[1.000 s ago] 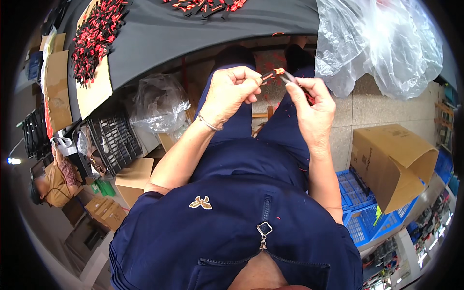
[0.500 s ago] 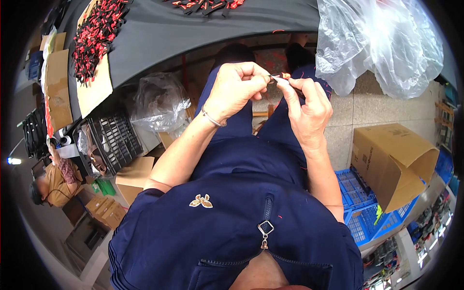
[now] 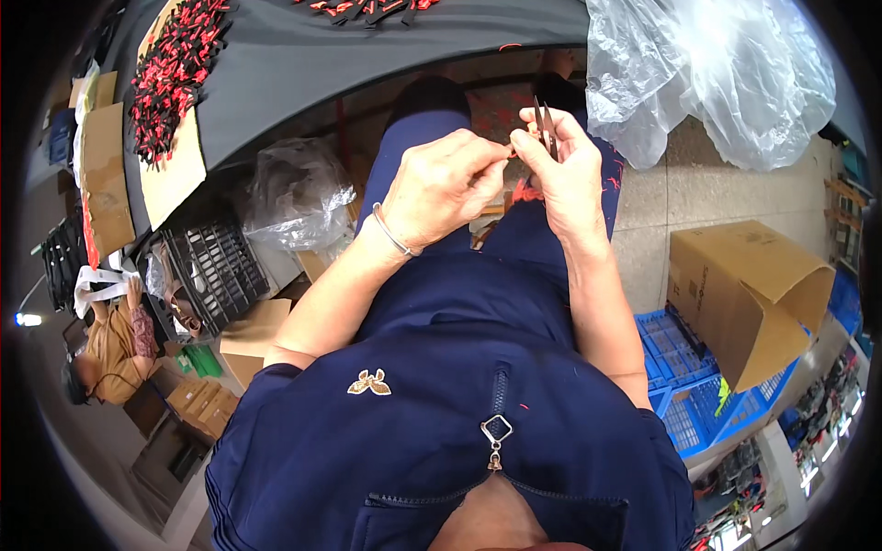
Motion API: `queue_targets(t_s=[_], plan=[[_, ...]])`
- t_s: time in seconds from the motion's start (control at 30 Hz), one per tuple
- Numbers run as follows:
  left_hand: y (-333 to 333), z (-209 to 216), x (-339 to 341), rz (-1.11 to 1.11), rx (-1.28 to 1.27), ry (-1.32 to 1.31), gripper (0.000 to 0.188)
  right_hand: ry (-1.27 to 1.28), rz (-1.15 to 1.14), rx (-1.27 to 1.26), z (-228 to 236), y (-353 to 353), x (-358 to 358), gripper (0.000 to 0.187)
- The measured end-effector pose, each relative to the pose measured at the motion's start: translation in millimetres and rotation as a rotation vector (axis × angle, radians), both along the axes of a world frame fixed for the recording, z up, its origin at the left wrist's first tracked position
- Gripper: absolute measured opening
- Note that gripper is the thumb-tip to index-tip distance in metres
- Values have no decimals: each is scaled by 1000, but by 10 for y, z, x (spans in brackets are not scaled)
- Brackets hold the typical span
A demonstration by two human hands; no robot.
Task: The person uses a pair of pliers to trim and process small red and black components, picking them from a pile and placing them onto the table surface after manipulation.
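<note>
Above my lap, my left hand is closed, its thumb and fingertips pinched on a tiny reddish piece mostly hidden by the fingers. Just beside it, my right hand holds a pair of dark thread snips, blades pointing away from me. The right thumb and index finger come close to the pinched piece; whether they also grip it I cannot make out. Behind the fingers, a tuft of red thread shows over my dark blue trousers.
A dark-covered table spans the far side. Heaped black-and-red strips lie on cardboard at its left; more strips sit farther back. Clear plastic bags hang at right, above a carton and blue crates. A co-worker is far left.
The snips now stand out clearly from my right hand, blades pointing away. My left hand has shifted slightly toward me with its back turned up. The co-worker has raised a white strip.
</note>
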State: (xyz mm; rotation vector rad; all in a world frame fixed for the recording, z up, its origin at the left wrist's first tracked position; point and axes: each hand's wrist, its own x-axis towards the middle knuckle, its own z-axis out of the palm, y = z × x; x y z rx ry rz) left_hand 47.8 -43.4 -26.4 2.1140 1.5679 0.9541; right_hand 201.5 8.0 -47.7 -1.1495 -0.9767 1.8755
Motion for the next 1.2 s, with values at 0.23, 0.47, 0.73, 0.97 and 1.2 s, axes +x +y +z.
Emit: queue_targets(t_s=[0.23, 0.47, 0.73, 0.97, 1.2], plan=[[-197, 80, 36, 298, -833, -1101, 20, -4, -141, 242, 87, -144, -98, 30], [-323, 65, 21, 303, -821, -1372, 12, -190, -78, 247, 250, -312, -41, 30], [-379, 150, 36, 303, -730, -1431, 10, -759, -105, 1007, 314, -552, 46, 20], [-350, 119, -18, 329, -738, -1416, 10, -655, -103, 812, 299, -490, 8, 15], [-290, 27, -105, 323, -723, -1414, 11, -727, -71, 856, 154, -327, -29, 17]])
